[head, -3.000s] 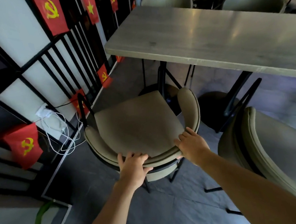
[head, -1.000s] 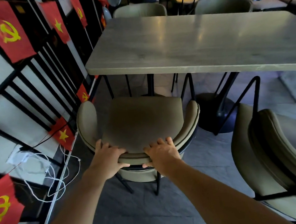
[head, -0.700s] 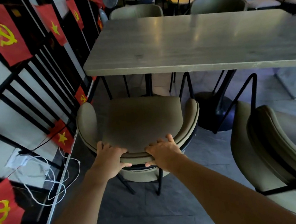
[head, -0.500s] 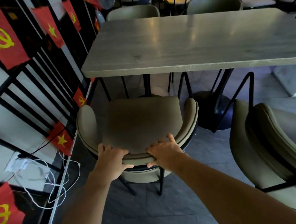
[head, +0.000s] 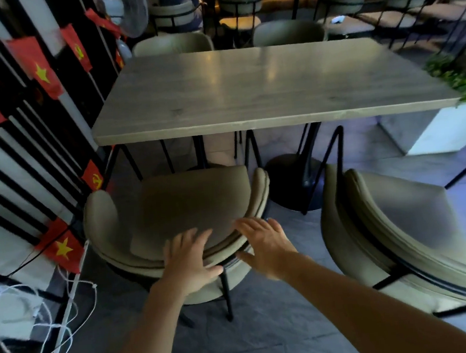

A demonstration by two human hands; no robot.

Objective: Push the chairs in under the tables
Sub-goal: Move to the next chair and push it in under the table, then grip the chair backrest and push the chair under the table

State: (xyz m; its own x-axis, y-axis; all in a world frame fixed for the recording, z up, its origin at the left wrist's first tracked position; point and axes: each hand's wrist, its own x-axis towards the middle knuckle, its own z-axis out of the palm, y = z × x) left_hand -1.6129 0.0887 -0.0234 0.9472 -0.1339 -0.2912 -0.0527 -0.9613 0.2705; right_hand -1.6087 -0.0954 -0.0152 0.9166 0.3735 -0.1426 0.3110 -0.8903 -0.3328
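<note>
While blurred at the edges, shows enough. Largest first: grey slate-look floor [head: 272,341], then rectangular grey wood-grain table [head: 260,87] on black legs and a round black pedestal base [head: 290,182]. Left side: black metal grille partition [head: 37,156] hung with small red flags [head: 61,249] carrying yellow stars or hammer-and-sickle marks; white cable [head: 50,333] looped on the floor beside it.

Near chair [head: 183,207]: olive-beige padded tub seat, curved backrest toward the camera, black legs. Sits square to the table's near edge, seat front close to that edge but seat not under the top. Second chair [head: 404,233] of the same kind at right, angled, well out from the table. Two more matching chair backs [head: 174,43] at the far side, tucked up against the top. Further tables and chairs beyond, too blurred for detail. Green plant [head: 463,77] over a white planter block at the table's right end.

Left hand [head: 189,261]: fingers spread and straight, palm over the backrest's top rim, not gripping. Right hand [head: 265,245]: likewise flat, fingers extended, thumb below the rim, at the backrest's right part. Cannot tell whether either palm actually touches the padding. Both forearms bare, reaching forward.
</note>
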